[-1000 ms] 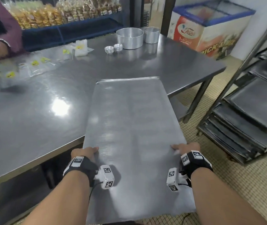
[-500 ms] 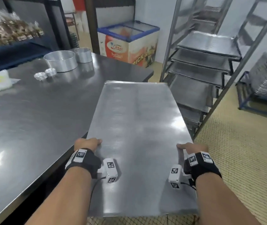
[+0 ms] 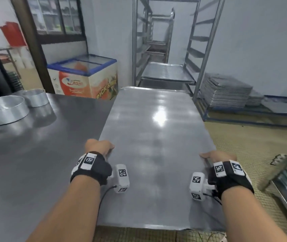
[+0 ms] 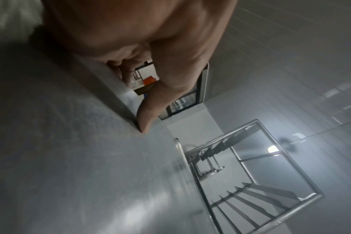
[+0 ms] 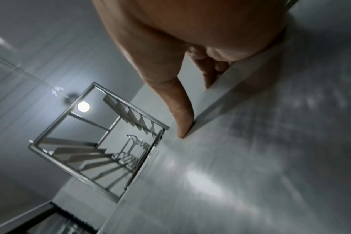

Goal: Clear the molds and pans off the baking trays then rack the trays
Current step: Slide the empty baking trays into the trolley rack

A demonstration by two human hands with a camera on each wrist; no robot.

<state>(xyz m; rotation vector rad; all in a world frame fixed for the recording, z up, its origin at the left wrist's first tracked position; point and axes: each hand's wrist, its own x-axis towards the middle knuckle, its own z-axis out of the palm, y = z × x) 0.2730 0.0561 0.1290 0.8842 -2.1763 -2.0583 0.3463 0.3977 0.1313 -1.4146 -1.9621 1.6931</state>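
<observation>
Tray (image 3: 156, 145) looks stiff, broad, slick; left hand (image 3: 98, 147) and right hand (image 3: 217, 157) clamp its long edges, thumbs on top.

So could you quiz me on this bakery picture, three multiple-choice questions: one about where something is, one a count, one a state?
1. Where is the rack?
A. straight ahead of the tray
B. behind the person
C. on the table

2. How many round pans stand on the table?
A. none
B. two
C. five

3. The tray is:
A. full of molds
B. bare and carried
C. already racked

Answers: 1 A, the rack stands beyond the tray's far edge. 2 B, a large and a smaller pan. 3 B, left hand and right hand each grip a long edge.
</observation>
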